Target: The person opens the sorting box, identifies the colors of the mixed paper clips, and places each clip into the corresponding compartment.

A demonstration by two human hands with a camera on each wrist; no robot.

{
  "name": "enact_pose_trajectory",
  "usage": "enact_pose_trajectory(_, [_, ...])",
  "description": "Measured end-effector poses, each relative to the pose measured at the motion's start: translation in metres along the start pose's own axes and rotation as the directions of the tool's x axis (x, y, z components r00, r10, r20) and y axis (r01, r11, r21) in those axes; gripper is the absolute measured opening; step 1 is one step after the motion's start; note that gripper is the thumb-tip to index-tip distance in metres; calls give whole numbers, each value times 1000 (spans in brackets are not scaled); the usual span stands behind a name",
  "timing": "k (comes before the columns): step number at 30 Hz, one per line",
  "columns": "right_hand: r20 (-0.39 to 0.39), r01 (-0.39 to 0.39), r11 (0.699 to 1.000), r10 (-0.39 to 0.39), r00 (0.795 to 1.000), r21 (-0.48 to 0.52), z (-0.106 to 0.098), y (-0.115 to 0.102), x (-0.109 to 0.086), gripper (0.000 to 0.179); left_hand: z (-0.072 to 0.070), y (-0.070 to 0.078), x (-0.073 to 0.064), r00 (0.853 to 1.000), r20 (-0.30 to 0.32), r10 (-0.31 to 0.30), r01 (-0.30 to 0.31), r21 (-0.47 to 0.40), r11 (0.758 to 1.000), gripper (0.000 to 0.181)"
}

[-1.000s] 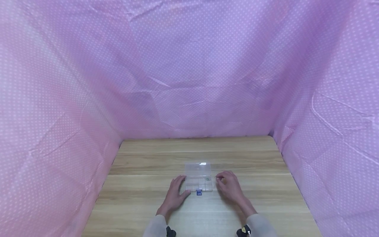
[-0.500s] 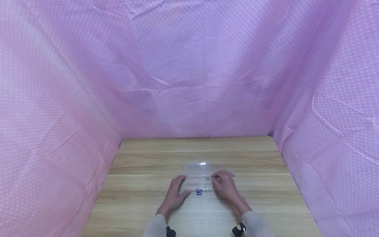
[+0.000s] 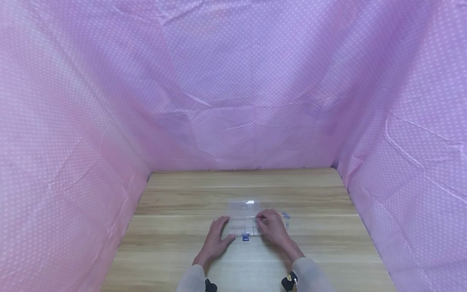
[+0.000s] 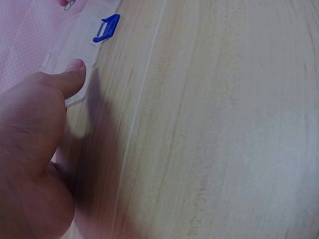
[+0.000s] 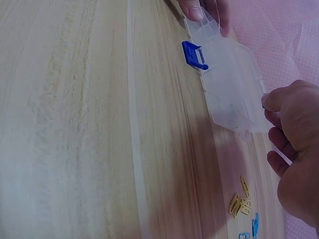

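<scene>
A clear compartment box (image 3: 240, 227) with a blue latch (image 5: 192, 55) lies on the table, its transparent lid (image 3: 243, 208) folded back. My left hand (image 3: 215, 241) holds the box's left end, with the thumb at the front edge and the fingers farther back. Above the right-hand compartments, my right hand (image 3: 273, 227) pinches a small paper clip (image 4: 69, 5) between thumb and forefinger. Its colour is hard to tell. The right fingers partly cover the compartments below them.
Several yellow paper clips (image 5: 240, 205) and a few blue paper clips (image 5: 255, 226) lie loose on the wooden table (image 3: 175, 235), right of the box. Pink dotted cloth (image 3: 233, 134) hangs around the table's back and sides.
My right hand has moved left from beside the box to over its right compartments, uncovering loose paper clips behind it. The left hand and the box have stayed in place.
</scene>
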State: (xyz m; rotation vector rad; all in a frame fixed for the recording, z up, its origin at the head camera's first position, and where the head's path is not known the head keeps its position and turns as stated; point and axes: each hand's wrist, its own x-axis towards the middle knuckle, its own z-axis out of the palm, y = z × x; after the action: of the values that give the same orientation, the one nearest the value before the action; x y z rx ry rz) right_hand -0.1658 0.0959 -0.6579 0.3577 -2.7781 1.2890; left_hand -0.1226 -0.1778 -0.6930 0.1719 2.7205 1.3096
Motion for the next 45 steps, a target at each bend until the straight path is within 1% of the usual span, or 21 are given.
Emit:
enact_pose_trajectory(2, [2,11,1000,-11,1000,-10,1,0,1,11,0,0,0,1000,-1,2,-2,0,1000,70])
enact_pose_trajectory(7, [25,-15,1000,16,1000,-17,4,2,1,12,-1,0,0,1000,1,0,0,3,1000,69])
enact_pose_trajectory(13, [24,-36,998,37,999,-42,8,5,1,12,-2,1,0,1000,1,-5,5,9,1000,70])
enact_pose_trajectory(20, [-4,-8,998,8,1000,-64,11,7,2,12,-3,3,0,1000,-4,5,-5,15,1000,70])
enact_pose_trajectory(27, [-14,-4,997,3,1000,-73,12,7,2,12,-3,3,1,1000,1,-1,1,5,1000,69])
enact_pose_trajectory(34, [-13,-16,998,15,1000,-67,12,7,2,12,-3,5,1,1000,3,-12,12,1,1000,70])
enact_pose_trajectory(36, [-14,-7,998,6,1000,-70,12,7,2,12,-3,5,0,1000,4,-15,15,1,1000,70])
enact_pose_trajectory(45, [-2,-8,997,8,1000,-73,10,6,0,17,-3,3,1,1000,-1,-10,10,-2,1000,70])
